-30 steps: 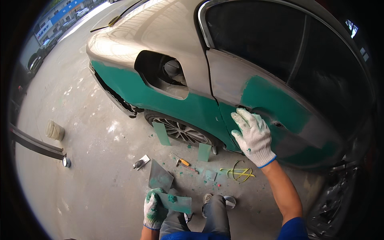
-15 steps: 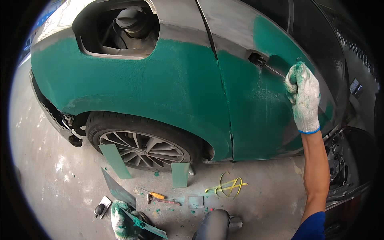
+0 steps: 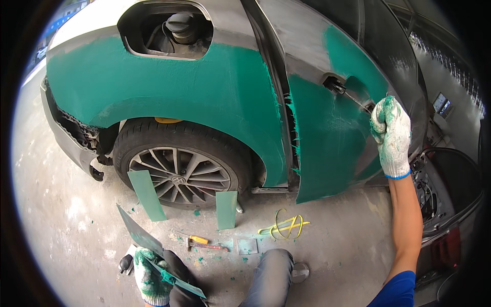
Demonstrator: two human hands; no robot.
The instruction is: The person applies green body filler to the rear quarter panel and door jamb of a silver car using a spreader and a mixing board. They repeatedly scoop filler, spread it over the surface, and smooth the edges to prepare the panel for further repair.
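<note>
My right hand (image 3: 393, 135), in a white knitted glove smeared green, is closed at the outer end of a thin metal rod (image 3: 353, 97). The rod runs from the dark handle opening (image 3: 334, 84) in the car door (image 3: 327, 138). Green filler coats much of the door, which stands slightly ajar with torn filler strands along its edge. My left hand (image 3: 151, 279), also gloved and stained green, is low by my knee. It grips filler spreaders: a broad flat blade (image 3: 135, 227) points up, and a narrower blade (image 3: 186, 286) carries a lump of green filler.
Green filler covers the rear quarter panel (image 3: 179, 84) above the wheel (image 3: 179, 176). Two green plates (image 3: 147, 197) lean near the tyre. On the floor lie a yellow-handled screwdriver (image 3: 198, 239), a hammer (image 3: 209, 247), a square plate (image 3: 247, 246) and yellow strips (image 3: 284, 226).
The door has swung outward, widening the gap at its rear edge and tearing the filler there. My right hand moved slightly down with it; my left hand rose a little with the spreaders.
</note>
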